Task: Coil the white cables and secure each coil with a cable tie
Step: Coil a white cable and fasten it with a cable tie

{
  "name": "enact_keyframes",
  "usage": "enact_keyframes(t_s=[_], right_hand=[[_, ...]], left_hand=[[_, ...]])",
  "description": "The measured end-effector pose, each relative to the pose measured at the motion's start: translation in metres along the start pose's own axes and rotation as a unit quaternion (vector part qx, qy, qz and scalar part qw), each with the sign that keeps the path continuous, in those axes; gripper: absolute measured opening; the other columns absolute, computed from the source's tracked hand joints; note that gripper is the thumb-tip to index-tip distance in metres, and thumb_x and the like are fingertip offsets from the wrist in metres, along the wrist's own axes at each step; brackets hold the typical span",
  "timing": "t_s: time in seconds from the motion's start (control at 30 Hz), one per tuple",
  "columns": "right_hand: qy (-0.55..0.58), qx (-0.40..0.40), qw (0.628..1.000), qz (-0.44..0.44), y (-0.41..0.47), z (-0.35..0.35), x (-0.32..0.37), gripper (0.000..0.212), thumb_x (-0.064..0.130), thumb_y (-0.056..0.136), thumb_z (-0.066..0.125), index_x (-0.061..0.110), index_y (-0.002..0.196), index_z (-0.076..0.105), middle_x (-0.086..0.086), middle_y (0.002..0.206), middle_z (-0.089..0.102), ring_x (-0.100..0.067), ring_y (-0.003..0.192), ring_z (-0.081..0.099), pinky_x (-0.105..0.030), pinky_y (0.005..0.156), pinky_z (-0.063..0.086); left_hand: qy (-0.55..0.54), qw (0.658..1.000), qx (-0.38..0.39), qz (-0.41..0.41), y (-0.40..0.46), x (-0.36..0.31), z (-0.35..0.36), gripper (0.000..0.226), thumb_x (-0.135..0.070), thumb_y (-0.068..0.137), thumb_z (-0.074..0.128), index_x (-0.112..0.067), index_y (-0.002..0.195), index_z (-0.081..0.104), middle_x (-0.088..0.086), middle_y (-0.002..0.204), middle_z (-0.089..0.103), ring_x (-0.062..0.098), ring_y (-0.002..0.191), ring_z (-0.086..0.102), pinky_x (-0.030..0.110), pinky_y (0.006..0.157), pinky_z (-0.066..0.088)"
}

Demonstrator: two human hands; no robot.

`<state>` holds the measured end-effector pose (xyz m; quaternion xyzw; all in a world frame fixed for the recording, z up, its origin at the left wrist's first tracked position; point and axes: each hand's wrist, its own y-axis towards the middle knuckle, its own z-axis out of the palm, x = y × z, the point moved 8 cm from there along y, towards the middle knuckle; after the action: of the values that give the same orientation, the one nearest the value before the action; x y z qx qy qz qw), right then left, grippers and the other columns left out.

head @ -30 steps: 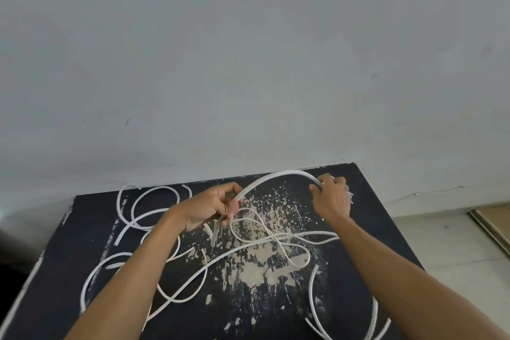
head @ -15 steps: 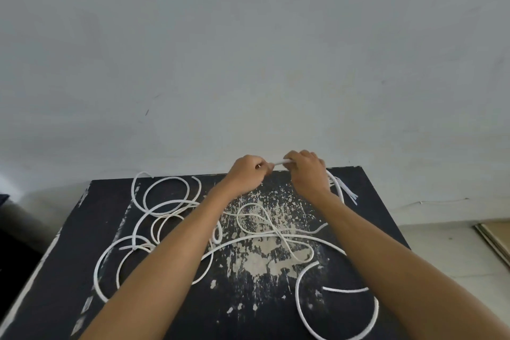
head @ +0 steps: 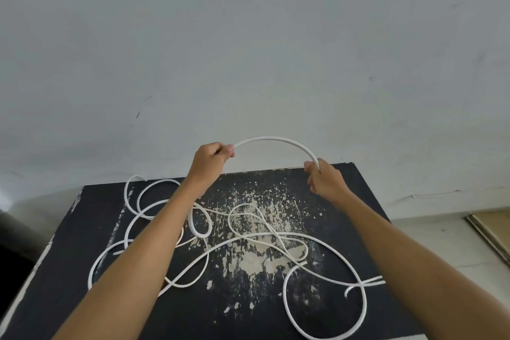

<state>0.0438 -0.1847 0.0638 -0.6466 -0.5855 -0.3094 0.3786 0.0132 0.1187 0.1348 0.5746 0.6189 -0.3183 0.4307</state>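
Observation:
A thick white cable (head: 271, 140) arches in the air above the far edge of the table between both hands. My left hand (head: 211, 161) pinches one end of the arch at upper centre. My right hand (head: 325, 178) grips the other end further right, and the cable runs down behind it. More white cable (head: 256, 237) lies in loose tangled loops across the black table (head: 193, 309), some of it under my forearms. No cable tie is visible.
The table top is black with worn, pale patches in the middle. A grey wall rises right behind it. Pale floor and a wooden board (head: 494, 232) lie to the right of the table.
My hands were touching half a second ago; they have moved apart, drawing a length of cable into a raised arch. The loops on the table have shifted.

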Motion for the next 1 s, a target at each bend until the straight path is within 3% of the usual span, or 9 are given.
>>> enact_keyframes(t_s=[0.17, 0.37, 0.47, 0.53, 0.63, 0.8, 0.87, 0.9, 1.0], right_hand=[[0.018, -0.04, 0.997, -0.064, -0.005, -0.007, 0.025, 0.023, 0.043, 0.106, 0.046, 0.021, 0.104, 0.055, -0.001, 0.077, 0.058, -0.016, 0.061, 0.047, -0.033, 0.053, 0.042], [0.055, -0.086, 0.993, -0.062, -0.005, -0.01, 0.041, 0.026, 0.04, 0.107, 0.046, 0.024, 0.093, 0.061, 0.002, 0.074, 0.056, -0.013, 0.059, 0.043, -0.029, 0.051, 0.034], [0.153, -0.117, 0.981, -0.029, 0.0, -0.02, 0.046, 0.029, 0.04, 0.107, 0.046, 0.024, 0.089, 0.062, 0.004, 0.075, 0.053, -0.013, 0.059, 0.04, -0.03, 0.049, 0.034], [0.24, -0.136, 0.961, -0.009, 0.003, -0.028, 0.05, 0.031, 0.039, 0.107, 0.048, 0.021, 0.087, 0.064, 0.004, 0.074, 0.048, -0.012, 0.056, 0.034, -0.027, 0.044, 0.031], [0.3, -0.14, 0.943, 0.015, 0.006, -0.021, 0.055, 0.033, 0.041, 0.107, 0.048, 0.018, 0.09, 0.066, 0.004, 0.077, 0.047, -0.011, 0.057, 0.033, -0.024, 0.043, 0.03], [0.443, -0.078, 0.883, 0.137, -0.016, 0.045, 0.055, 0.022, 0.028, 0.109, 0.042, 0.012, 0.116, 0.057, -0.001, 0.094, 0.057, -0.008, 0.06, 0.044, -0.023, 0.05, 0.041], [0.467, -0.032, 0.874, 0.129, -0.029, 0.074, 0.067, 0.022, 0.028, 0.111, 0.037, 0.013, 0.119, 0.05, -0.004, 0.094, 0.067, -0.012, 0.067, 0.057, -0.026, 0.059, 0.051], [0.452, -0.006, 0.885, 0.112, -0.034, 0.088, 0.075, 0.023, 0.031, 0.112, 0.032, 0.015, 0.12, 0.046, -0.002, 0.098, 0.074, -0.014, 0.077, 0.064, -0.032, 0.072, 0.055], [0.407, 0.071, 0.907, 0.083, -0.048, 0.124, 0.094, 0.032, 0.04, 0.112, 0.02, 0.021, 0.126, 0.042, 0.009, 0.112, 0.077, -0.015, 0.117, 0.062, -0.043, 0.109, 0.034]], left_hand=[[-0.015, 0.998, 0.061, -0.02, -0.004, 0.014, 0.005, 0.027, -0.03, 0.106, 0.052, -0.017, 0.094, 0.072, 0.001, 0.065, 0.043, 0.011, 0.048, 0.032, 0.028, 0.049, 0.029], [-0.023, 0.996, 0.09, -0.009, -0.012, 0.032, 0.0, 0.019, -0.037, 0.101, 0.059, -0.023, 0.1, 0.072, -0.012, 0.059, 0.053, 0.005, 0.046, 0.042, 0.022, 0.047, 0.038], [0.033, 0.988, 0.145, -0.053, -0.025, 0.067, -0.004, 0.03, -0.046, 0.098, 0.062, -0.017, 0.097, 0.07, -0.005, 0.07, 0.069, 0.012, 0.061, 0.064, 0.027, 0.067, 0.054], [0.06, 0.98, 0.16, -0.104, -0.04, 0.1, -0.011, 0.038, -0.045, 0.102, 0.056, -0.011, 0.094, 0.071, 0.008, 0.081, 0.074, 0.026, 0.079, 0.07, 0.035, 0.083, 0.054], [0.051, 0.985, 0.121, -0.116, -0.055, 0.116, -0.015, 0.045, -0.043, 0.107, 0.042, -0.01, 0.088, 0.065, 0.008, 0.073, 0.07, 0.027, 0.071, 0.061, 0.031, 0.075, 0.047], [-0.117, 0.988, 0.045, -0.089, -0.044, 0.067, -0.007, 0.027, -0.032, 0.109, 0.041, -0.013, 0.091, 0.05, -0.003, 0.071, 0.055, 0.018, 0.066, 0.066, 0.031, 0.077, 0.056], [-0.149, 0.983, 0.075, -0.072, -0.041, 0.046, 0.002, 0.007, -0.019, 0.105, 0.049, -0.013, 0.101, 0.05, -0.003, 0.077, 0.06, 0.014, 0.07, 0.067, 0.027, 0.074, 0.058], [-0.168, 0.979, 0.095, -0.063, -0.041, 0.037, 0.008, 0.01, -0.012, 0.1, 0.056, -0.014, 0.106, 0.048, -0.003, 0.08, 0.062, 0.013, 0.073, 0.068, 0.026, 0.074, 0.057], [-0.215, 0.967, 0.13, -0.042, -0.043, 0.024, 0.017, 0.051, -0.01, 0.081, 0.079, -0.016, 0.117, 0.043, -0.01, 0.087, 0.069, 0.011, 0.082, 0.067, 0.031, 0.077, 0.058]])
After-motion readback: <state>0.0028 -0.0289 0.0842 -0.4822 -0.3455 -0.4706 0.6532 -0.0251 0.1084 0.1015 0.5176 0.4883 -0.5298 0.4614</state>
